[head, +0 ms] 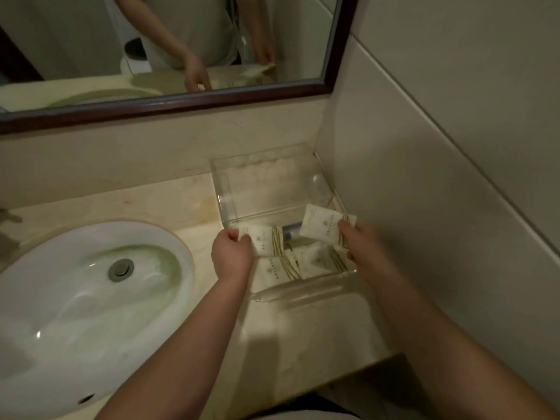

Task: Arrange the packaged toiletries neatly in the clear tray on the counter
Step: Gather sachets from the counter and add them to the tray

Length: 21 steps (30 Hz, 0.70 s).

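Against the tiled wall (409, 192), at the table's (188, 195) right corner: one clear, hard-walled tray (303, 291), right rim just beside the wall, sink (75, 313) to its left. Open room in the tray's far half. Four flat cream packets with striped ends: left hand (231, 253) pinches a packet (266, 241), right hand (363, 247) pinches a second packet (321, 225), and two more packets (281, 268) lie in the near half.

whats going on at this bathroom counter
A person stands at the counter sorting packaged toiletries. The left hand grips one white packet and the right hand pinches a second packet, both over the near end of the clear tray. A few more packets lie in it. The sink sits to the left.
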{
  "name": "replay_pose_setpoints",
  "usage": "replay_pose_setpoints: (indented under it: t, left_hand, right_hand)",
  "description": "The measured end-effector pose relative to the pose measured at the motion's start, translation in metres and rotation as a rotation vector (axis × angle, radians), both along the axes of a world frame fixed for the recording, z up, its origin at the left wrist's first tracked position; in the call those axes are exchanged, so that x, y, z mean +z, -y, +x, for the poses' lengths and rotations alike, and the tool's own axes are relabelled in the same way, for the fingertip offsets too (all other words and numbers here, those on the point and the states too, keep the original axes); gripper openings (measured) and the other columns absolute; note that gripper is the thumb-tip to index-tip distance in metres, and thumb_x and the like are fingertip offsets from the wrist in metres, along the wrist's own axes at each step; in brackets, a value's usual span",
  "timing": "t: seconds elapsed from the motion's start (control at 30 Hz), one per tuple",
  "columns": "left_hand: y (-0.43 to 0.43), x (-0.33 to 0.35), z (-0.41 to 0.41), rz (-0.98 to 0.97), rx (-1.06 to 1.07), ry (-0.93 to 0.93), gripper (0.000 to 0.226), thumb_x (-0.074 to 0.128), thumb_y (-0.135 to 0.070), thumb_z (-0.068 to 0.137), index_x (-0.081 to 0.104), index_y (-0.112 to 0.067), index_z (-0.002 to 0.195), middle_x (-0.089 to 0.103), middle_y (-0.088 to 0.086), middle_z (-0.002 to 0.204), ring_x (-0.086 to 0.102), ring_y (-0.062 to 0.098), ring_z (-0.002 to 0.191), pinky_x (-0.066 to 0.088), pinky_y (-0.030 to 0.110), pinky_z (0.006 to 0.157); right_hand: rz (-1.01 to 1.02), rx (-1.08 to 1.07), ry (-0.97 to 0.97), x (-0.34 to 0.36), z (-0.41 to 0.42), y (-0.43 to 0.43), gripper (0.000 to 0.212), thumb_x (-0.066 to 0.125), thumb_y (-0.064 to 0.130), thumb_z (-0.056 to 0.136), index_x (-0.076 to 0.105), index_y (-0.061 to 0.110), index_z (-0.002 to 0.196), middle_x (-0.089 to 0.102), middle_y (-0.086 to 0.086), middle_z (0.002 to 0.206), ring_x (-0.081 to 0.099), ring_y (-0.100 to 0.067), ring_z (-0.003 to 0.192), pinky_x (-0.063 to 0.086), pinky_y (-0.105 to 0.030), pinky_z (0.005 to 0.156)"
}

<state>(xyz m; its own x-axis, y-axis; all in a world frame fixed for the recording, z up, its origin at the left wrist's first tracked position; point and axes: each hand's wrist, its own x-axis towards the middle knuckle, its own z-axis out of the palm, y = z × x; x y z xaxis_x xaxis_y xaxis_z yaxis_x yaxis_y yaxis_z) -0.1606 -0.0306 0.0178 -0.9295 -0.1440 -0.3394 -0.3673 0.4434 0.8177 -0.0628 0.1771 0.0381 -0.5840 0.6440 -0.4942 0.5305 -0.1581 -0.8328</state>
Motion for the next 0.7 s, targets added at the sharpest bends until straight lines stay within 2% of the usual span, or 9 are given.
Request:
replay_pose_setpoints:
  t: [0.1, 0.2, 0.37, 0.5, 0.7]
  left_hand:
    - [-0.007, -0.003, 0.004, -0.042, 0.059, -0.024, 0.009, 0.061, -0.018, 0.086, 0.06, -0.011, 0.091, 0.062, 0.003, 0.087, 0.059, 0.025, 0.083, 0.041, 0.03, 0.072]
    - [-0.011, -0.004, 0.006, -0.05, 0.128, -0.011, 0.008, 0.062, -0.022, 0.084, 0.059, -0.016, 0.087, 0.064, 0.0, 0.086, 0.062, 0.025, 0.084, 0.048, 0.034, 0.078]
    - [-0.02, -0.002, 0.007, -0.097, 0.19, 0.024, 0.009, 0.06, -0.029, 0.083, 0.059, -0.02, 0.082, 0.061, -0.007, 0.078, 0.06, 0.023, 0.081, 0.048, 0.045, 0.091]
    - [-0.02, -0.004, 0.008, -0.134, 0.143, -0.016, 0.013, 0.058, -0.027, 0.08, 0.052, -0.02, 0.071, 0.057, -0.007, 0.068, 0.058, 0.023, 0.071, 0.05, 0.047, 0.086]
    - [-0.016, -0.01, 0.008, -0.188, 0.049, -0.12, 0.009, 0.061, -0.024, 0.076, 0.055, -0.018, 0.076, 0.055, -0.008, 0.066, 0.058, 0.021, 0.068, 0.051, 0.041, 0.077]
  right_hand:
    - [0.089, 0.085, 0.033, -0.009, -0.015, -0.008, 0.026, 0.06, 0.032, 0.091, 0.07, 0.015, 0.107, 0.072, -0.001, 0.098, 0.068, -0.018, 0.091, 0.05, -0.029, 0.072]
    - [0.152, 0.137, 0.021, -0.013, -0.024, -0.008, 0.026, 0.064, 0.025, 0.09, 0.069, 0.01, 0.111, 0.071, -0.002, 0.098, 0.068, -0.017, 0.087, 0.053, -0.028, 0.073]
    - [0.314, 0.248, 0.057, -0.017, -0.033, -0.012, 0.028, 0.067, 0.028, 0.086, 0.063, 0.014, 0.109, 0.071, -0.003, 0.103, 0.068, -0.02, 0.091, 0.057, -0.041, 0.082]
    - [0.415, 0.359, 0.099, -0.013, -0.036, -0.013, 0.029, 0.066, 0.029, 0.086, 0.057, 0.022, 0.112, 0.068, 0.001, 0.107, 0.065, -0.018, 0.094, 0.056, -0.04, 0.083]
    - [0.558, 0.456, 0.192, -0.015, -0.037, -0.01, 0.042, 0.067, 0.033, 0.085, 0.051, 0.025, 0.123, 0.066, -0.003, 0.116, 0.064, -0.022, 0.099, 0.054, -0.038, 0.084]
